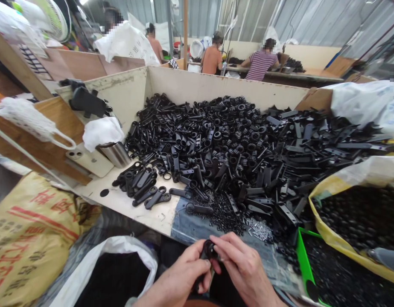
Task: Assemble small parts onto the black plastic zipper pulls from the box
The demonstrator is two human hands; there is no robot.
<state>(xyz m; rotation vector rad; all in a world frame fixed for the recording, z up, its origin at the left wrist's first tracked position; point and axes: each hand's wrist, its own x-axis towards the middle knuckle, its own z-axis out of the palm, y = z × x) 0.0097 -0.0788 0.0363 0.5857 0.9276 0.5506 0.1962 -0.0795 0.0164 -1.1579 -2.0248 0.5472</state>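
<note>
At the far left, a woven sack printed with red characters lies against the edge of the surface, and above it a white mesh bag hangs over a wooden board. On the surface lie a pale phone and a steel tumbler partly covered by a white cloth. Low in the view, a white plastic bag gapes open below the left hand, its dark contents hard to make out. The fingers of both hands are closed narrowly on a black plastic part, held between them at the bottom of the view, with the right hand pinching from the other side and hiding most of its shape. Beyond them, a denim cloth lies in front of a large heap of black plastic pieces, with metal pins scattered at its edge. To the right, a green plastic rim stands beside a yellow-lined sack of small black pieces, cut off by the frame. Past the far wall, a co-worker in an orange shirt and another in a striped shirt work at a bench.
</note>
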